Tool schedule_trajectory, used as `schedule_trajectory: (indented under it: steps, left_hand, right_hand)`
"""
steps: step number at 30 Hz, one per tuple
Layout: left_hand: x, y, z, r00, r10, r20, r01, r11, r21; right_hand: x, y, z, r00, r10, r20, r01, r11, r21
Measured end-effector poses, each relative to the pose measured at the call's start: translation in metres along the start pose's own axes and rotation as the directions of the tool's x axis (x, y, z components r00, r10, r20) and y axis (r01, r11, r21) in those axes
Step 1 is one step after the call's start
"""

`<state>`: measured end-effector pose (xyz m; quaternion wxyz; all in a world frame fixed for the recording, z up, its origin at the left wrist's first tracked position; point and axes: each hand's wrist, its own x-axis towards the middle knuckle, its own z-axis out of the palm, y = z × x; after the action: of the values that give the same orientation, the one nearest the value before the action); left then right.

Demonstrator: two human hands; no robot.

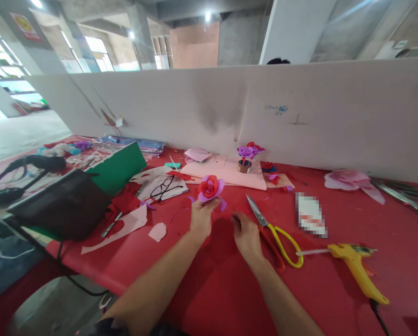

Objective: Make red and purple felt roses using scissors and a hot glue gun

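My left hand [202, 218] is closed around the underside of a handmade flower [209, 187] with a red centre and purple outer petals. A loose purple petal hangs at its right side. To the right of the flower, my right hand [247, 235] hovers over the table with fingers curled together; whatever they pinch, if anything, cannot be made out. Just beyond that hand lie scissors with yellow handles [286, 242], blades pointing away. A yellow glue gun [358, 268] with a white glue stick in its back rests farther right.
A small brown pot [244, 166] of purple and red flowers stands on pink sheets [223, 175] at the back. Left are eyeglasses [163, 188], pink scraps [157, 232], a green board [120, 168] and a dark bag [65, 200]. A white partition [181, 107] closes off the red table's far side.
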<state>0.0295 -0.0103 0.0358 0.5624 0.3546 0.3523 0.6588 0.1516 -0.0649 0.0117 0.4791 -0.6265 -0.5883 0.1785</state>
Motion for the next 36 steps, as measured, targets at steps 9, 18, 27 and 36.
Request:
schedule_trajectory:
  steps: [9, 18, 27, 36]
  left_hand:
    - [0.016, -0.004, -0.009, 0.975, 0.223, 0.005, -0.221, 0.962, 0.158]
    - [0.019, -0.010, -0.014, 0.972, 0.236, -0.017, -0.230, 0.958, 0.172]
    - [0.036, 0.012, -0.029, 0.960, 0.215, -0.177, -0.208, 0.976, 0.058]
    - [0.021, 0.002, -0.021, 0.997, 0.062, -0.036, -0.059, 0.995, 0.084]
  right_hand:
    - [0.009, -0.004, -0.008, 0.962, 0.110, -0.249, -0.113, 0.994, 0.002]
    - [0.009, -0.008, -0.028, 0.929, 0.089, -0.360, -0.031, 0.986, 0.166]
    - [-0.006, -0.020, -0.041, 0.922, 0.114, -0.369, -0.064, 0.987, 0.145]
    - [-0.035, -0.027, 0.005, 0.954, -0.243, 0.177, 0.266, 0.956, -0.121]
